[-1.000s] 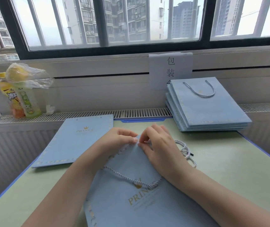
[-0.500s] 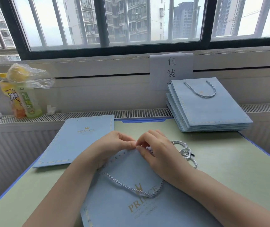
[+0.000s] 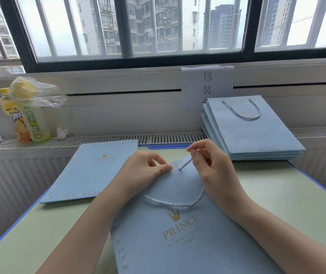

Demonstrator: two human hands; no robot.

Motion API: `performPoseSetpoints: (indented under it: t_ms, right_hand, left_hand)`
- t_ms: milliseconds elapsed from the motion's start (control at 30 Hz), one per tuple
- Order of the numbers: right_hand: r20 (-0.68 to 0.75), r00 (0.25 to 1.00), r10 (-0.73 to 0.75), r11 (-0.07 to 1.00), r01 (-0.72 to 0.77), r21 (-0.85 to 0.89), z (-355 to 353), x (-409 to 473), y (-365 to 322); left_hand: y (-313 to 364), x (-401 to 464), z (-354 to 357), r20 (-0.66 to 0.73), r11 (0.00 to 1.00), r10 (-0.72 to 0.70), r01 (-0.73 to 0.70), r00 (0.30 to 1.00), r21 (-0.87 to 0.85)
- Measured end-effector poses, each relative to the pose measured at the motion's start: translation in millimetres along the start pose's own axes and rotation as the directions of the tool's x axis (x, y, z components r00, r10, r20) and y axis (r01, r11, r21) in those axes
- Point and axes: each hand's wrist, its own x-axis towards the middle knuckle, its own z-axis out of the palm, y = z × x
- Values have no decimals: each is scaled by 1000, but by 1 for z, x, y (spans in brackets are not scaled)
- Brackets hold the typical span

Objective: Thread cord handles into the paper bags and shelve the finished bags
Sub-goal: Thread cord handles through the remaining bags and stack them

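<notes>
Cord [image 3: 185, 166] end is now pulled up through the bag [image 3: 178, 234] hole near its top edge; bag lies flat on the desk. Right hand [image 3: 207, 165] pinches that end, raised; left hand [image 3: 146, 171] pinches the bag edge. Knotting looks next.
</notes>
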Motion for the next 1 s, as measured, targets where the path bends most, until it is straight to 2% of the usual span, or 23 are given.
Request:
performPoseSetpoints:
  t_ms: [100, 133, 167, 233, 267, 300, 367, 433, 500, 533, 600, 633, 667, 700, 767, 800, 900, 1000]
  right_hand:
    - [-42, 996, 77, 993, -73, 90, -2, 2, -1]
    - [-30, 990, 138, 972, -130, 197, -3, 3, -2]
    - [10, 975, 224, 906, -212, 366, -5, 5, -5]
    - [201, 908, 368, 633, -403, 661, -10, 9, -11]
    - [296, 875, 383, 508, -467, 724, -13, 10, -14]
    - [364, 851, 378, 430, -510, 745, -14, 11, -16]
    - [429, 827, 364, 395, -554, 733, -13, 10, -19]
    - [437, 819, 372, 423, -569, 705, -10, 8, -17]
    - [417, 822, 388, 459, -565, 686, -7, 7, -14]
    - [386, 838, 385, 513, -542, 665, -8, 7, -14]
    - [228, 918, 324, 743, -396, 539, -9, 6, -11]
    - [113, 958, 264, 862, -287, 418, -10, 7, -8]
    - [-16, 982, 189, 947, -178, 267, -12, 8, -4]
    - [-137, 984, 114, 988, -99, 116, -13, 10, 0]
    - [-308, 951, -3, 992, -36, -120, -17, 13, 9]
    - [-358, 933, -11, 985, -51, -165, -20, 15, 14]
    - [-484, 875, 10, 980, -104, -168, -29, 22, 19]
    - [-592, 806, -1, 998, -34, -49, -39, 28, 17]
  left_hand:
    - [-1, -1, -2, -40, 967, 16, -5, 999, 255]
    - [0, -2, -2, -35, 938, 11, 2, 999, 346]
    - [0, -3, 0, -36, 905, 8, 8, 999, 426]
    - [0, -4, 1, -67, 865, 11, 24, 998, 501]
    - [0, -4, 1, -99, 866, 8, 43, 995, 498]
    - [-1, -3, -1, -135, 878, 0, 64, 991, 474]
    - [-6, 2, -5, -203, 918, -28, 105, 979, 381]
    - [-10, 5, -8, -237, 945, -59, 131, 970, 300]
    - [-12, 6, -9, -259, 945, -54, 133, 965, 298]
    - [-12, 6, -9, -277, 944, -46, 132, 960, 302]
    - [-11, 5, -12, -338, 949, -24, 127, 941, 287]
    - [-11, 5, -14, -376, 958, -13, 120, 926, 262]
    - [-12, 5, -17, -414, 970, -4, 105, 910, 221]
    - [-13, 6, -20, -449, 983, 4, 80, 894, 168]
    - [-15, 7, -25, -509, 997, 2, 36, 861, 65]
    - [-16, 8, -26, -532, 999, -12, 30, 847, 24]
    - [-13, 6, -26, -580, 998, -54, 30, 813, -51]
    - [-7, 4, -28, -681, 992, -82, -6, 727, -126]
